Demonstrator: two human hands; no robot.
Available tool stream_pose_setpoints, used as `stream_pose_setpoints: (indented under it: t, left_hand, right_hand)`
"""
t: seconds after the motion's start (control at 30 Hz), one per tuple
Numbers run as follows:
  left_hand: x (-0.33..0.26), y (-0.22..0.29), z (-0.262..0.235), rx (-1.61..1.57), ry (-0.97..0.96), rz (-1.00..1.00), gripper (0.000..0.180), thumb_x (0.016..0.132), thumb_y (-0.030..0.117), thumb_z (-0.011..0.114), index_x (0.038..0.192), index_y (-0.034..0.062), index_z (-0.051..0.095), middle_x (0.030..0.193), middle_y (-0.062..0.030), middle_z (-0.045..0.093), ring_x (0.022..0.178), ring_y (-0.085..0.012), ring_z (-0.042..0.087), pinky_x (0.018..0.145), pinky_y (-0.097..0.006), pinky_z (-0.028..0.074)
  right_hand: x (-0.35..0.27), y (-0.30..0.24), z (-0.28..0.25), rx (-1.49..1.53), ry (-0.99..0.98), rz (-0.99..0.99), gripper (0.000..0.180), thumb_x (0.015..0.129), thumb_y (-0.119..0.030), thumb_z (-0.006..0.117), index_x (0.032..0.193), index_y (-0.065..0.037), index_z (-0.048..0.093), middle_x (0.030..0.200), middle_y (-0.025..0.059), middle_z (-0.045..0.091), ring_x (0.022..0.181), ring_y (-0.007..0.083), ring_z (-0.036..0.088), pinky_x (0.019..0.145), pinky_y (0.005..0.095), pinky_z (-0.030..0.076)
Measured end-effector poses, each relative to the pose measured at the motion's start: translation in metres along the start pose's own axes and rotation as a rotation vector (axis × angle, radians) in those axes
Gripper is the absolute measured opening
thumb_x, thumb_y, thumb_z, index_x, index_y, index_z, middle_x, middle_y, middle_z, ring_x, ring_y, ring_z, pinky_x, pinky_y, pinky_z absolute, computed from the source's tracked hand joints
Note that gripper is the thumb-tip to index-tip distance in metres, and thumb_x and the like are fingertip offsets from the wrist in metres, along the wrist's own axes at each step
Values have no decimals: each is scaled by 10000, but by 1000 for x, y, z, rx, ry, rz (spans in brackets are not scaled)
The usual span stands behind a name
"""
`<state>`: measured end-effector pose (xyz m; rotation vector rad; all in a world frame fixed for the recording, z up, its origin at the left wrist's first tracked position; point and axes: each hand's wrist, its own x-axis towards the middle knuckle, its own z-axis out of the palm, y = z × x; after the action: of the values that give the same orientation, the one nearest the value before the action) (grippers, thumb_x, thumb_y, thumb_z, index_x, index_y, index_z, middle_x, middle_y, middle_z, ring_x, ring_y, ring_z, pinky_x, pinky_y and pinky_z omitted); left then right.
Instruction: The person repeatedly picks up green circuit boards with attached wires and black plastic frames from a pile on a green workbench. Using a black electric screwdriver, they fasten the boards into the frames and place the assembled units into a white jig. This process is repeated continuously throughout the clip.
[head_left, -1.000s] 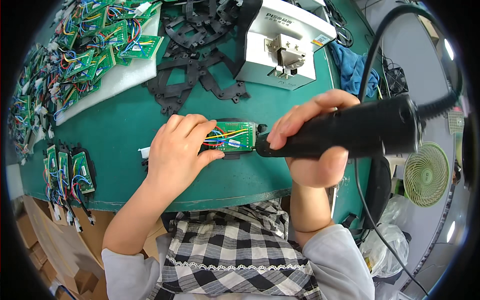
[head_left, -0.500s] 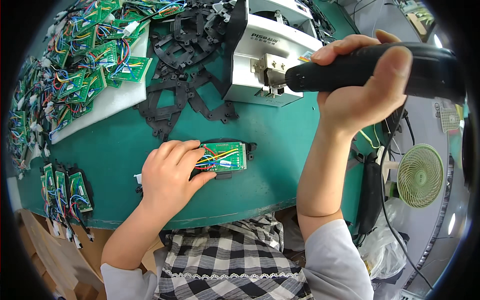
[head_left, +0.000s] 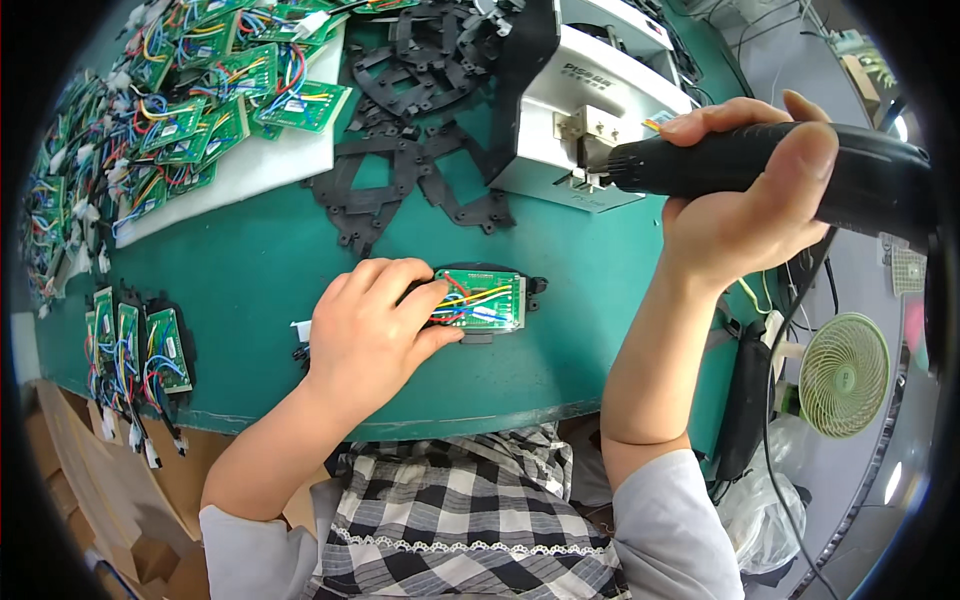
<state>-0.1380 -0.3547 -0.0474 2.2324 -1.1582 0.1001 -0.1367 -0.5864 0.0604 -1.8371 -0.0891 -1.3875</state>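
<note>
Your left hand (head_left: 372, 330) presses flat, fingers loose, on a green circuit board (head_left: 484, 299) lying in a black frame on the green table (head_left: 250, 270). Your right hand (head_left: 745, 195) clenches a black electric screwdriver (head_left: 780, 170), its tip hidden against the white machine (head_left: 590, 90). More wired boards crowd a white foam sheet (head_left: 250, 170), partly cut off at left.

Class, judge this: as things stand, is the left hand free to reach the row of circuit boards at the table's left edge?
Probably not: the left hand is pressing down the wired circuit board; the row lies close, unobstructed.
</note>
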Motion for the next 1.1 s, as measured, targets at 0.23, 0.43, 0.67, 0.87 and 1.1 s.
stream_pose_setpoints:
  t: [0.23,0.43,0.67,0.87,1.1]
  left_hand:
    - [-4,-4,-2,-2,27,23,377,630,244,797,953,83,686,1001,-3,638,921,-216,596,738,-362,470]
    - [-5,-5,-1,-16,26,23,369,636,224,794,962,86,688,1017,1,644,944,-201,601,744,-356,464]
    - [-7,-8,0,-29,20,15,358,653,239,780,968,97,686,1015,6,635,953,-201,591,737,-357,455]
    - [-9,-7,0,8,18,17,345,651,252,778,948,104,684,993,16,626,936,-196,579,731,-353,449]
    - [-4,-8,0,14,-16,49,344,665,242,776,963,93,689,983,32,612,929,-162,569,744,-323,444]
  right_hand:
    - [-3,2,-6,65,31,127,616,898,-519,516,1097,56,425,655,139,553,479,230,547,463,349,479]
    - [-50,-20,22,342,-132,425,627,909,-557,458,1159,15,397,670,121,542,479,221,537,454,352,475]
    - [-68,-27,56,393,-284,363,636,876,-487,580,1103,77,391,633,141,560,442,193,549,424,289,475]
    - [-77,-24,63,398,-345,288,632,848,-502,603,1075,61,428,611,127,571,432,158,539,412,251,441]
    - [-76,-13,55,386,-384,163,623,858,-505,573,1083,59,435,596,100,576,429,141,530,406,238,414]
